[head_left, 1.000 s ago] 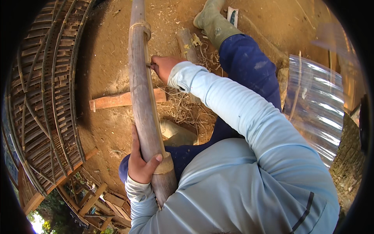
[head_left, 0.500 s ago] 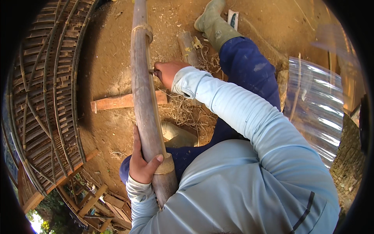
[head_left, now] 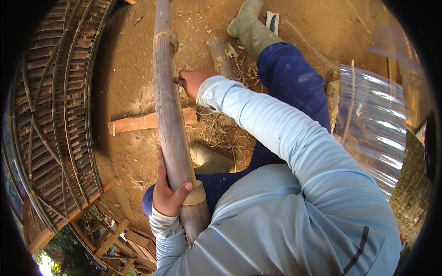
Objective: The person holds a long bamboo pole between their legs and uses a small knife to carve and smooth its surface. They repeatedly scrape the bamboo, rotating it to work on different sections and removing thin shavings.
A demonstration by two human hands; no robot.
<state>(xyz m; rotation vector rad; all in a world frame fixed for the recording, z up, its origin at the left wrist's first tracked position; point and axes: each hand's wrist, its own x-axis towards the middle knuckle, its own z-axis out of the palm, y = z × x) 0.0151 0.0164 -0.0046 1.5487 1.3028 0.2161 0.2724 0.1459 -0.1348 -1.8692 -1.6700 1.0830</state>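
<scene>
Lower centre, the left hand [head_left: 168, 195] clamps a bamboo pole [head_left: 169, 124]; the right hand [head_left: 197, 82], pinching a tool [head_left: 178, 81], seemingly scrapes, next needing steadiness.

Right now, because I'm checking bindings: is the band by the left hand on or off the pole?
On: the band wraps over the pole, beside the left hand; its underside is hidden.

Right hand [head_left: 199, 83] forward — left hand [head_left: 168, 198] nearer
</scene>
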